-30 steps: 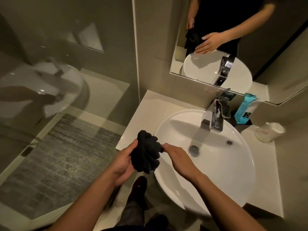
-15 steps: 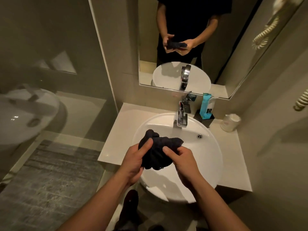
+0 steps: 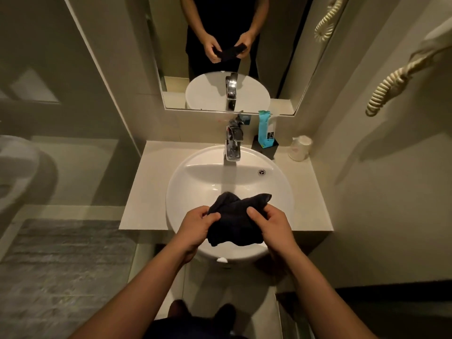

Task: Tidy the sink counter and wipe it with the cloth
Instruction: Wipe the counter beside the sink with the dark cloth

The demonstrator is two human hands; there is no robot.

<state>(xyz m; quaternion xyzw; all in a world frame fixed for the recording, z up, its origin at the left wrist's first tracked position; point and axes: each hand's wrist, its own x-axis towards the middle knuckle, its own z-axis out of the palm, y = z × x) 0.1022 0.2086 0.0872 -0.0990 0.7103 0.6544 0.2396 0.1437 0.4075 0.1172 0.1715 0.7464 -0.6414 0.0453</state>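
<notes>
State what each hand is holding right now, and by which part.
Both hands hold the same dark cloth over the sink basin: the left hand pinches its left side, the right hand its right side, with the middle bunched between them.

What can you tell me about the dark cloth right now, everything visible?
The cloth is black or very dark, soft fabric, bunched and crumpled, not spread flat. The left hand and right hand pinch its two sides, holding it up over the front of the white basin. A corner sticks up at upper right. Whether it is wet cannot be told.
</notes>
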